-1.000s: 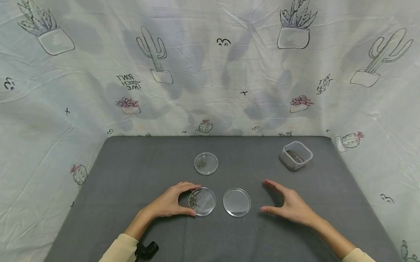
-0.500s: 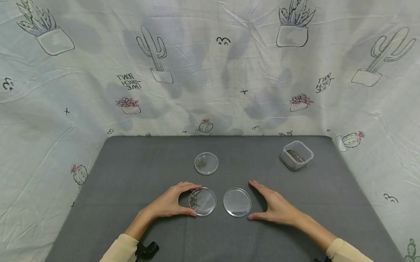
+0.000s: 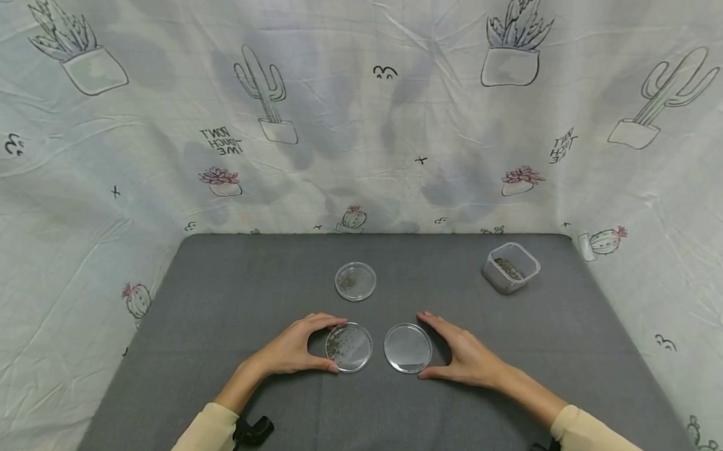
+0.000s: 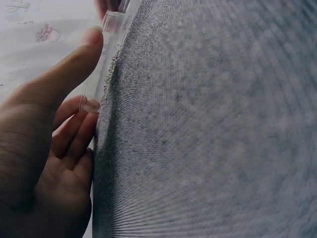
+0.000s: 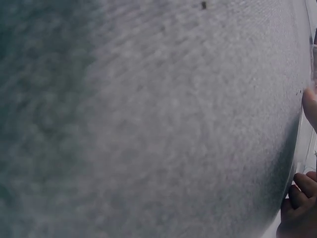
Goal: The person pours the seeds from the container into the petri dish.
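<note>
Petri dishes sit side by side at the near middle of the grey bench (image 3: pixel 225 293): the seeded dish (image 3: pixel 348 347) on the left, the clear dish (image 3: pixel 407 348) just beside it on the right, the two apart by a narrow gap. Change over the last second: the right hand (image 3: pixel 461 358) has slid in from well clear of the clear dish and now cups its right edge, index finger curving round the far rim, thumb tip at the near rim. Whether finger and thumb press the plastic or sit a hair off cannot be told from the head view; the right wrist view shows only fingertips (image 5: pixel 299 191) at the frame edge beside a pale rim. Reading: the reach is over and a grip on this dish looks about set, so the work has passed from approach to taking hold.

Left hand (image 3: pixel 292 347) has not shifted. It spans the seeded dish in a wide curl, index at the far rim, thumb at the near rim; the left wrist view shows the thumb (image 4: pixel 64 69) laid along the transparent wall with grains at its foot, so this hand holds the dish flat on the cloth.

Farther back: a second seeded dish (image 3: pixel 355 281) alone near the centre, and a small square tub (image 3: pixel 510 267) of dark grains toward the far right corner. Cactus-print sheet (image 3: pixel 367 104) hangs behind
</note>
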